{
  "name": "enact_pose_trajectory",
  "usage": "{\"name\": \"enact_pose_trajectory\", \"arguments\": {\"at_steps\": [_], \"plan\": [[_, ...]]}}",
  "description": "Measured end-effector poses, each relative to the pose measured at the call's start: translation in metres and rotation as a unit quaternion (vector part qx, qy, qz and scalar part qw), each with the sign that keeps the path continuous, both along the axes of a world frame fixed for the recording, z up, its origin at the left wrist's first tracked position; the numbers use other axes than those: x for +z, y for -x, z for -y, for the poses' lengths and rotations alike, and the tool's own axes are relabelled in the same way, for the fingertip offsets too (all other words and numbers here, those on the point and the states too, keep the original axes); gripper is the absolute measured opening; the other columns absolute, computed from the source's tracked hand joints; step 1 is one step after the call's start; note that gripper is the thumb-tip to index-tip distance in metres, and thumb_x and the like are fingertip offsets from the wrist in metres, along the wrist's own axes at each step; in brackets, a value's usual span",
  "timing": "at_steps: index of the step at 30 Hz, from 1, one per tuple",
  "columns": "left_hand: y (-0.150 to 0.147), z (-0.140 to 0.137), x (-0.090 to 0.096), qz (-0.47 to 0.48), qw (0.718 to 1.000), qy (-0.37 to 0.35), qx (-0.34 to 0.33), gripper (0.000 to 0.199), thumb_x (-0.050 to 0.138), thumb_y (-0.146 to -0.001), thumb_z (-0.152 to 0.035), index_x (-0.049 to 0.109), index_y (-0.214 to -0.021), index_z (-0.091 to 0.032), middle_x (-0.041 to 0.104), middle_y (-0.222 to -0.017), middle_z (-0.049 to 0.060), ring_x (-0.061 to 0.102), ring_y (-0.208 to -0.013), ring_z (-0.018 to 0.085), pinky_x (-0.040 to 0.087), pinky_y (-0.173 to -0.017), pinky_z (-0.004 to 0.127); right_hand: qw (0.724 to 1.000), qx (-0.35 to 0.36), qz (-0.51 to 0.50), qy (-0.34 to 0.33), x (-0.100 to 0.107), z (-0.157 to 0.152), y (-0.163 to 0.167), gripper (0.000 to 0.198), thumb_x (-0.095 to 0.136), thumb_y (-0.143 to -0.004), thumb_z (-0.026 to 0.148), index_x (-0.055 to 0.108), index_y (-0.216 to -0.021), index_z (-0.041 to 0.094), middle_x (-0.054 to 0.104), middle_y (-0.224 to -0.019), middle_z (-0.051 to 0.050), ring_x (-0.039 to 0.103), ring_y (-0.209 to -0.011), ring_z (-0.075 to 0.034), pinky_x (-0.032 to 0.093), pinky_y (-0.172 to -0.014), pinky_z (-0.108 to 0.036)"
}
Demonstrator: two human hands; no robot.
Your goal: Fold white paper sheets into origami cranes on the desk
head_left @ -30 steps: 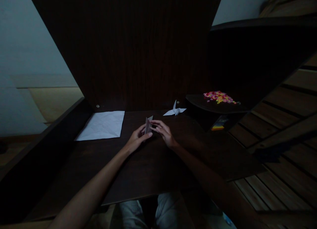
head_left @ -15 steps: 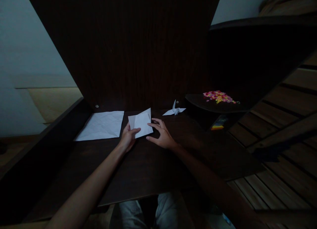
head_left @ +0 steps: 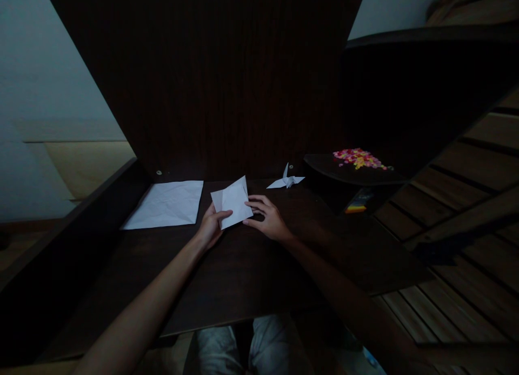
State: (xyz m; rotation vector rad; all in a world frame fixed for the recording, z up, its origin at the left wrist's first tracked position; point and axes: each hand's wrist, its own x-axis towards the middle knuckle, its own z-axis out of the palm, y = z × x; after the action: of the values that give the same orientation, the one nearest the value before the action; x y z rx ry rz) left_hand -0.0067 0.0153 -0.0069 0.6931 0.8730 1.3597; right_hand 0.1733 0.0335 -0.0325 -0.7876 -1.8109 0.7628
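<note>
Head view: low light. A dark brown wooden desk (head_left: 227,283) carries the work, with a tall dark back panel (head_left: 227,83) at its far side. A small folded piece of white paper (head_left: 233,199) is held up around the middle of the desk, towards the far side, tilted, its broad face visible.

The left hand (head_left: 208,226) grips this piece at its near left part, thumb laid across the front, other fingers mostly hidden behind it. The right hand (head_left: 272,221) is partly curled at the right edge, a fingertip apparently touching the paper and the thumb by the near right corner; whether it pinches the edge cannot be told.

Far left, a larger flat sheet of creased white paper (head_left: 166,204) lies spread out. Far right of the hands, a white folded-paper bird (head_left: 288,181) rests, its pointed parts spread. Further right, a loose pile of small pink, red and yellow pieces (head_left: 360,158) sits on a dark curved corner shelf (head_left: 324,166).

Progress, as judged: folding of the held piece is partly done; it has overlapping layers and a raised far corner. It lacks the bird's shape, and the number of folds made is unreadable. The larger sheet shows creases only.
</note>
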Motion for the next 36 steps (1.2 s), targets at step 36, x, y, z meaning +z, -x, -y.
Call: {"name": "enact_pose_trajectory", "arguments": {"at_steps": [36], "plan": [[0.039, -0.015, -0.009, -0.537, 0.814, -0.214, -0.062, 0.044, 0.063, -0.055, -0.008, 0.072, -0.095, -0.025, 0.069, -0.101, 0.006, 0.058, -0.100, 0.029, 0.043, -0.095, 0.045, 0.959, -0.046, 0.255, -0.112, 0.006, -0.006, -0.011, 0.010, 0.055, -0.081, 0.013, 0.060, -0.075, 0.019, 0.062, -0.096, -0.007, 0.055, -0.094, -0.020, 0.045, -0.087, -0.035]]}}
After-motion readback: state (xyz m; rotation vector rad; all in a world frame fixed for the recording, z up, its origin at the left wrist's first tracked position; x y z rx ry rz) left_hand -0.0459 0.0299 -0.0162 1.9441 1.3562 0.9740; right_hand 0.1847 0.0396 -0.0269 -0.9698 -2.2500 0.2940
